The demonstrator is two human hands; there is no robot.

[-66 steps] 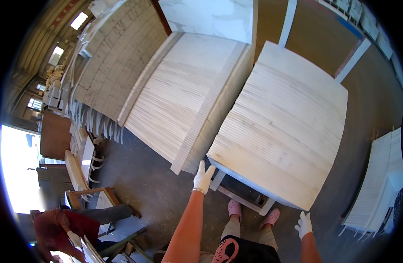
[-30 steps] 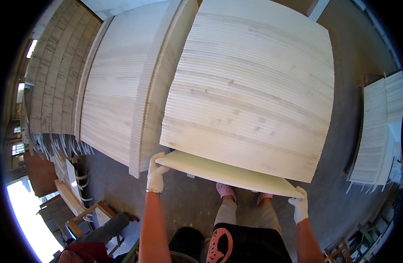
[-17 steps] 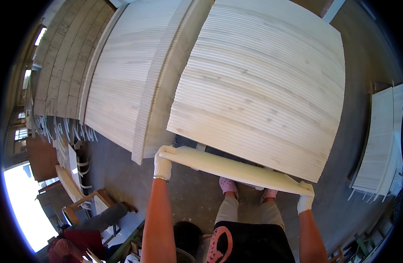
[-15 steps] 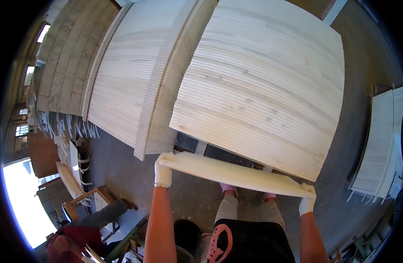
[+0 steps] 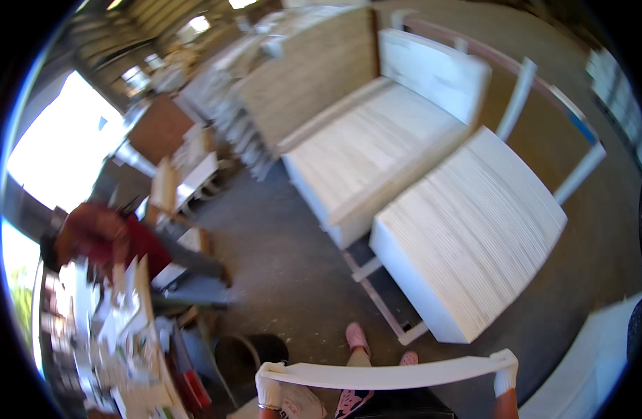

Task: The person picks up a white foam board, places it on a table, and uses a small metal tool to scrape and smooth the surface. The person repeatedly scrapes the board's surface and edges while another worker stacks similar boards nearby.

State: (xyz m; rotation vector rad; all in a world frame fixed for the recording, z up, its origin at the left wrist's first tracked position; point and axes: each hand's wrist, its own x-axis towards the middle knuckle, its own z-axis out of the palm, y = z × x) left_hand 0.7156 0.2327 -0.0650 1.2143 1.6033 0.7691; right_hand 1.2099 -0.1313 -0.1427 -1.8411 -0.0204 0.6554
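A long white board (image 5: 391,375) spans crosswise close to my body, held up off the floor. Gripping its left end is my gloved left hand (image 5: 269,388), closed around the edge. At the opposite end my right hand (image 5: 504,370), also in a white knitted glove, is closed on the board. Beyond it stands a large stack of white boards (image 5: 467,234), set on edge side by side on a low metal frame (image 5: 384,307). A second stack (image 5: 377,143) of similar boards stands behind it, to the left.
To the left a person in a red top (image 5: 143,241) bends over a cluttered workbench (image 5: 150,349). A black bin (image 5: 265,348) stands on the floor at my left. More white boards (image 5: 593,363) lie at the lower right. Upright posts (image 5: 520,98) rise behind the stacks.
My view has swung leftward and up, blurring the picture. The board stays in both hands and is now closer to my body, farther from the near stack. The bending person has come fully into view.
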